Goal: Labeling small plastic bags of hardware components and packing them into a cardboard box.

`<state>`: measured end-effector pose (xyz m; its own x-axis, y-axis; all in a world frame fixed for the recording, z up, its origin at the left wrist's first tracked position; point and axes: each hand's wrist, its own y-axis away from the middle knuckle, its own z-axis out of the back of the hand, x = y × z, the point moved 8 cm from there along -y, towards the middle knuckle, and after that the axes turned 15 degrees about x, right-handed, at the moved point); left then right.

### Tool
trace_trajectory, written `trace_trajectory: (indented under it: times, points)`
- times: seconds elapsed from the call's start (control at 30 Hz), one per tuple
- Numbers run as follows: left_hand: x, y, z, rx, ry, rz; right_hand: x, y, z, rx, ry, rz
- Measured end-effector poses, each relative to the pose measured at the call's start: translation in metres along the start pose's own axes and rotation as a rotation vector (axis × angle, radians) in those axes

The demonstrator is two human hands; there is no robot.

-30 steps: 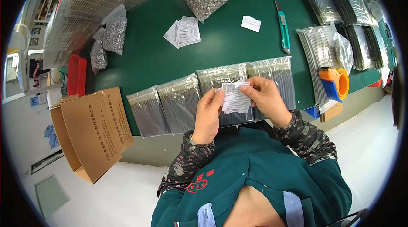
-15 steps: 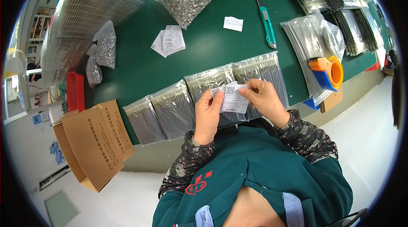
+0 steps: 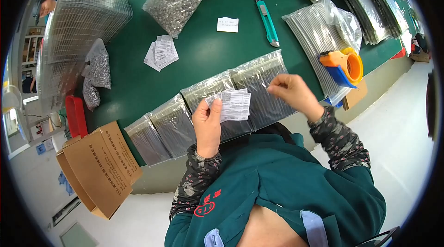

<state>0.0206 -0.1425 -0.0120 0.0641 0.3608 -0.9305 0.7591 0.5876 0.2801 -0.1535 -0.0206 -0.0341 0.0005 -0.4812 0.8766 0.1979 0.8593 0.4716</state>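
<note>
My left hand [image 3: 207, 124] is closed on a small fanned stack of white printed labels [image 3: 237, 105], its thumb lying over their left edge. The labels are above a row of clear plastic bags [image 3: 170, 122] packed with dark, thin strips along the table's near edge. Apart from the labels, to their right, my right hand [image 3: 296, 92] hovers over the rightmost bag [image 3: 261, 73]. Its thumb and forefinger are pinched together; whether anything small is between them cannot be made out.
On the green table [image 3: 194, 62] lie more labels [image 3: 162, 53], a paper slip [image 3: 227, 24], a teal utility knife [image 3: 267, 20] and bags of metal parts [image 3: 178, 0]. An orange-and-blue tape dispenser [image 3: 344, 67] sits right. Left are a red bin [image 3: 76, 116] and cardboard box [image 3: 99, 168].
My right hand has let go of the labels and moved right, away from them. My left hand keeps hold of the stack. The view has shifted somewhat, so the table things sit further left.
</note>
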Motion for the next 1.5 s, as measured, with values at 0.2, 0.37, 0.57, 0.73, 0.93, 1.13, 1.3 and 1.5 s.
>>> trace_trajectory:
  times: [0.2, 0.37, 0.57, 0.73, 0.93, 1.13, 1.3, 1.5]
  points:
    - [0.016, -0.003, -0.006, -0.022, 0.014, 0.012, 0.018, -0.005, -0.022, 0.095, -0.073, 0.143]
    - [0.022, -0.003, -0.008, -0.013, 0.008, 0.029, 0.011, -0.011, -0.031, 0.127, -0.149, 0.059]
    - [0.017, -0.001, 0.005, -0.074, 0.031, -0.027, 0.000, -0.011, 0.008, 0.113, 0.189, 0.044]
    - [0.014, 0.002, 0.012, -0.118, 0.028, -0.041, -0.004, -0.009, 0.017, -0.152, 0.725, 0.012]
    - [0.020, 0.011, 0.028, -0.165, 0.027, -0.033, 0.005, -0.003, 0.019, -0.254, 0.760, -0.009]
    - [0.026, 0.017, 0.034, -0.168, 0.035, -0.009, 0.013, 0.029, -0.055, -0.024, 0.995, 0.345]
    - [0.029, 0.017, 0.031, -0.138, 0.049, 0.021, 0.001, 0.046, -0.047, -0.006, 0.945, 0.320]
    - [0.024, 0.009, 0.034, -0.126, 0.043, -0.019, -0.044, 0.098, -0.002, -0.025, 1.036, 0.186]
